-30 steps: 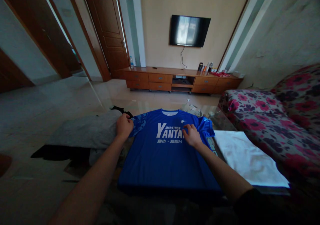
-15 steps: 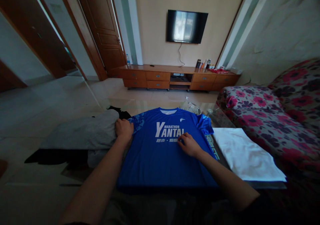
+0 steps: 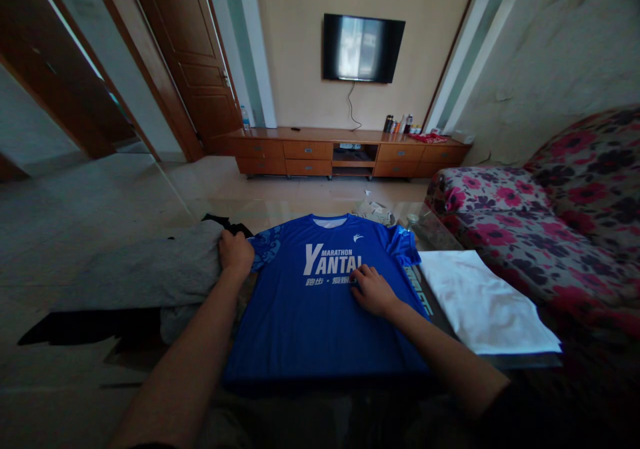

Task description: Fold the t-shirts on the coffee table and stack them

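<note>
A blue T-shirt (image 3: 315, 316) with white lettering lies flat, front up, on a glass table in front of me. My left hand (image 3: 235, 252) is closed on the shirt's left sleeve, at the edge of a grey garment (image 3: 150, 269). My right hand (image 3: 371, 290) rests on the shirt's chest just below the lettering, fingers bent and pressing the cloth.
A folded white cloth (image 3: 483, 306) lies to the right of the shirt. A floral sofa (image 3: 550, 216) fills the right side. Dark clothing (image 3: 90, 322) lies under the grey garment at left. A wooden TV cabinet (image 3: 345, 152) and wall TV (image 3: 363, 48) stand far ahead.
My right hand has slid down the shirt's chest from the right shoulder toward the middle. My left hand stays gripping the left sleeve. The view has tilted slightly downward.
</note>
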The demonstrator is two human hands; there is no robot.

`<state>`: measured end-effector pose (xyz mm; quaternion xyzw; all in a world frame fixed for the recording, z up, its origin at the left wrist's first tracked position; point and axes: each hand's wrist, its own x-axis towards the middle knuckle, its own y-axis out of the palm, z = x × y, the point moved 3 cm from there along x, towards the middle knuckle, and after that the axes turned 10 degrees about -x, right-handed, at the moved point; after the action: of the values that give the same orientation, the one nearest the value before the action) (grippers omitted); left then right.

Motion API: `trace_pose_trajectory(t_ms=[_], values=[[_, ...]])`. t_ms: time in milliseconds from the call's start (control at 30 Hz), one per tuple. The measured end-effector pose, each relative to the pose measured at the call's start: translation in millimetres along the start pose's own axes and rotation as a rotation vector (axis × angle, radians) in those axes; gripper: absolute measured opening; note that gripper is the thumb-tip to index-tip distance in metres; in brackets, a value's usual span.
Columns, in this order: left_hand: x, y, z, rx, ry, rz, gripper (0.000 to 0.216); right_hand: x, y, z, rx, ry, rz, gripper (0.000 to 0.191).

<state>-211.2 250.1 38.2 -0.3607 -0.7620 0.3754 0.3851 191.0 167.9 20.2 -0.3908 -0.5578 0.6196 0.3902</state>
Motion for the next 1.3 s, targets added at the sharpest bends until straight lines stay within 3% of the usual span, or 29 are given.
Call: trace_pose_trajectory(t_ms=[267, 433, 633, 833, 933, 1167, 1300], values=[[8, 10, 5, 0.179, 0.128, -0.010, 0.040, 0, -1, 4, -0.028, 0.006, 0.000, 0.032], [8, 17, 15, 0.188, 0.181, -0.009, 0.033, 0, -1, 5, -0.033, 0.013, 0.000, 0.032], [27, 11, 14, 0.033, 0.114, -0.034, 0.038, 0, -2, 7, -0.049, 0.022, 0.010, 0.032], [39, -2, 18, -0.342, -0.169, 0.040, 0.032, 0, -2, 10, -0.063, 0.020, 0.012, 0.033], [41, -7, 22, -0.408, -0.255, 0.016, 0.031, 0, -2, 11, -0.077, 0.023, 0.015, 0.032], [35, -21, 13, -0.309, -0.096, -0.123, 0.029, 1, -1, 13, -0.101, 0.019, -0.005, 0.031], [31, -20, 12, -0.306, -0.089, -0.140, 0.030, 1, 0, 14, -0.112, 0.019, -0.006, 0.032]])
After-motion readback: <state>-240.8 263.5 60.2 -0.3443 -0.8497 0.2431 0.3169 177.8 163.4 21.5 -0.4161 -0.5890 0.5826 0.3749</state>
